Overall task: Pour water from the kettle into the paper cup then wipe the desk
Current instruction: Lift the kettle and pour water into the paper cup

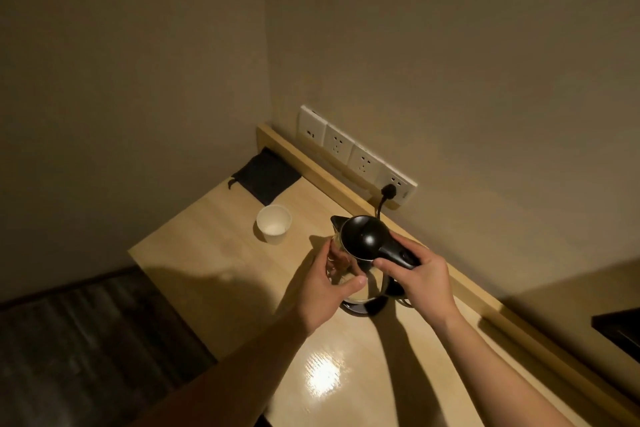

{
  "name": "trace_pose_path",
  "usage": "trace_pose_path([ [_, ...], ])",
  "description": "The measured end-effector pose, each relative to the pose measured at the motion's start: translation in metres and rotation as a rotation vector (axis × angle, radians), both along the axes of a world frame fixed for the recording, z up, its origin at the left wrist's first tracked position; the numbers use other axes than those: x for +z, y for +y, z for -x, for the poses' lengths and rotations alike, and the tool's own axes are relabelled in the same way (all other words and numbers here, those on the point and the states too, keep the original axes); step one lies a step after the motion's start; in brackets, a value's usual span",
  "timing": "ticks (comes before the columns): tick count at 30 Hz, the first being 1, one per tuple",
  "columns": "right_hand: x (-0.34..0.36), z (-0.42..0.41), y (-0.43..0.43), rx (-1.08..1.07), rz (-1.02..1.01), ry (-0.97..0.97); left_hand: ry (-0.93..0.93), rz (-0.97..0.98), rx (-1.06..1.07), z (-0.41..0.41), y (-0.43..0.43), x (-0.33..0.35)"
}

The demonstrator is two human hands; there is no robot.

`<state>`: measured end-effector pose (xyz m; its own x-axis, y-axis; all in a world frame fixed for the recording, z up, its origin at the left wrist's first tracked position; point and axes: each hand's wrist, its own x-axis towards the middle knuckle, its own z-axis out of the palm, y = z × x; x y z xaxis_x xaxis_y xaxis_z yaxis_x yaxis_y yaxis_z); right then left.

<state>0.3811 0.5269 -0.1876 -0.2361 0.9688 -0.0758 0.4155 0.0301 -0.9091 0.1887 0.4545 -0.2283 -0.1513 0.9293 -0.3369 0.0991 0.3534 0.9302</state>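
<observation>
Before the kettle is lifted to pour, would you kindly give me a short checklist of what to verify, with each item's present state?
1. Right hand closed around the kettle handle: ok.
2. Left hand steadying the kettle's glass body: ok.
3. Paper cup upright, open and apart from the kettle: ok.
4. Kettle lid shut: ok, it looks closed.
5. Water level in the kettle: cannot tell.
6. Plug and cord behind the kettle, clear of the path to the cup: ok.
</observation>
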Motion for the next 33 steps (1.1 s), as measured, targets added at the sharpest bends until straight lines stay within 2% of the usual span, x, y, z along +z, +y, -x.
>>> trace_pose_path([
  [9,0.024,0.046,0.017,0.114,0.002,-0.081,-0.032,0.011,0.092,0.034,-0.004,0.022],
  [21,0.014,0.095,0.028,0.186,0.015,-0.244,-0.063,0.06,0.067,0.073,-0.008,0.0],
  [28,0.015,0.109,0.034,0.21,0.026,-0.33,-0.235,0.121,0.146,0.075,0.0,-0.028],
  [33,0.019,0.115,0.038,0.219,0.023,-0.383,-0.292,0.133,0.137,0.077,0.002,-0.031],
])
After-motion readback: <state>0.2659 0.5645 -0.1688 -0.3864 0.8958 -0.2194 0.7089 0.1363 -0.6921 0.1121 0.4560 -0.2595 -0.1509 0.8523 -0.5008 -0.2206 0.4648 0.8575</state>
